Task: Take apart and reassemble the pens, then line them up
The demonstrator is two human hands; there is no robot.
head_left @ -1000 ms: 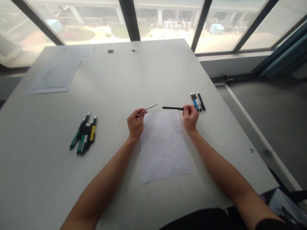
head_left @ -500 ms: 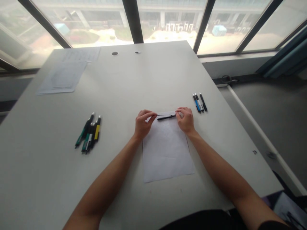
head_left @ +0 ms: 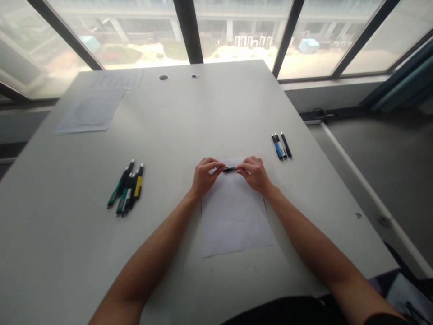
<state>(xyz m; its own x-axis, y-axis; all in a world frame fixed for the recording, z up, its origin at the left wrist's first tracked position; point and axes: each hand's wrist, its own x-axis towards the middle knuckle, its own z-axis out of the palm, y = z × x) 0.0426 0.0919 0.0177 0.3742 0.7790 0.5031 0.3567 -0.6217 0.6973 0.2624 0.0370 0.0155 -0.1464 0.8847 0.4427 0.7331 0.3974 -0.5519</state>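
Note:
Over the far end of a white sheet of paper (head_left: 237, 216), both hands meet at a thin dark rod that looks like a pen refill (head_left: 230, 168). My left hand (head_left: 205, 175) pinches its left part between thumb and fingertips. From the other side, the fingertips of my right hand (head_left: 254, 174) are closed on its right end. Just below the rod a black pen barrel (head_left: 228, 170) shows, partly hidden by the fingers; whether it lies on the paper or is held, I cannot tell.
Several pens (head_left: 126, 189), green, black and yellow, lie in a pile on the left of the white table (head_left: 169, 122). Three pens (head_left: 280, 146) lie side by side at the right. Papers (head_left: 91, 108) rest at the far left, near the windows.
My right hand has moved left and slightly nearer, closing the gap between the hands. Less of the refill and the black barrel shows between the fingers now.

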